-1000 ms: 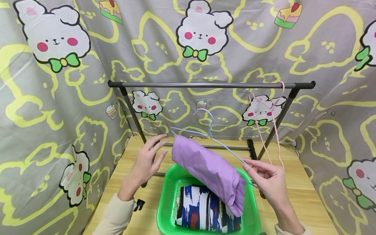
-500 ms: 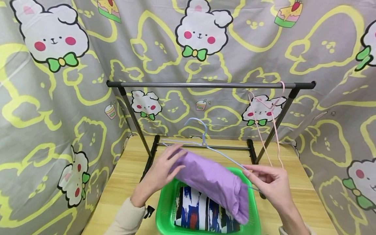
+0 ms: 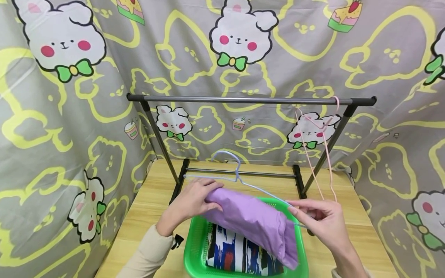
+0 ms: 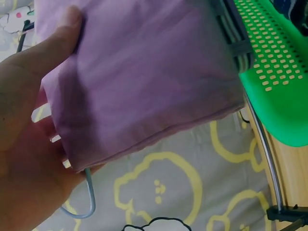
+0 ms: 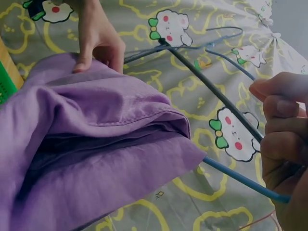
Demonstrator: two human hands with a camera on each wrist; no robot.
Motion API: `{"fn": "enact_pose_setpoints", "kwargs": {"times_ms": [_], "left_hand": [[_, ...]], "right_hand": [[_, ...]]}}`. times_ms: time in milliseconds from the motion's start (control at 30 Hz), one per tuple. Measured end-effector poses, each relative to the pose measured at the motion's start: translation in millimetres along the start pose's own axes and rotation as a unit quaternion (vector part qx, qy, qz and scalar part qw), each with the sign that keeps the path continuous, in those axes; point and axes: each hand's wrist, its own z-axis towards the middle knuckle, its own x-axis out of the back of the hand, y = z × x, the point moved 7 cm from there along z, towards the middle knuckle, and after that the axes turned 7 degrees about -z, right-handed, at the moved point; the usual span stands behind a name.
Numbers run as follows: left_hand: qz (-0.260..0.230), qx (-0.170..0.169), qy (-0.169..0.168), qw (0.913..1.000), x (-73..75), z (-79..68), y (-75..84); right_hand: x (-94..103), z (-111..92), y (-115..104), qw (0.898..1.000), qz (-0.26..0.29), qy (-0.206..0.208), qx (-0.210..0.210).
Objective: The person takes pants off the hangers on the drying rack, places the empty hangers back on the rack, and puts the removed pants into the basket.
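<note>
A pale blue clothes hanger [image 3: 262,190] is tilted in front of me, its hook toward the back. Over its lower bar hangs a folded purple garment [image 3: 250,218], whose stitched hem and open layers show in the right wrist view. My left hand [image 3: 192,199] holds the garment's left end, thumb [image 4: 67,33] on the front and fingers behind. With thumb and fingertips, my right hand [image 3: 323,218] pinches the hanger's right arm. Below the garment is a green basket [image 3: 189,255] with a folded cloth [image 3: 233,253] in blue, white, black and red.
Behind the basket stands a dark metal garment rack [image 3: 240,100] on the wooden table [image 3: 139,208]. At its right end hangs a pink hanger [image 3: 328,166]. A patterned curtain [image 3: 198,69] encloses the back and sides. A small black buckle [image 3: 178,241] shows beside the left cuff.
My left hand has moved right and taken hold of the garment's left end. The blue hanger and garment have come lower, the hook shifting left. My right hand keeps its pinch.
</note>
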Motion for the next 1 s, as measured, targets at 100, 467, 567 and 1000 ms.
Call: {"fn": "enact_pose_setpoints", "kwargs": {"times_ms": [100,467,567,1000], "left_hand": [[-0.002,0.027,-0.026,0.9993,-4.3,-2.0,-3.3],[-0.025,-0.007,-0.043,0.9987,-15.8,-3.7,4.2],[-0.022,0.002,-0.041,0.9989,-19.2,-5.4,4.6],[0.020,0.002,-0.004,0.9998,-18.3,-10.5,11.6]], "right_hand": [[-0.6,0.0,1.9,1.000,0.000,-0.008,0.005],[4.9,0.2,8.3,1.000,0.007,-0.009,0.003],[5.4,-0.4,9.8,1.000,0.007,-0.009,0.000],[-4.9,0.3,8.9,0.997,-0.062,-0.037,0.024]]}}
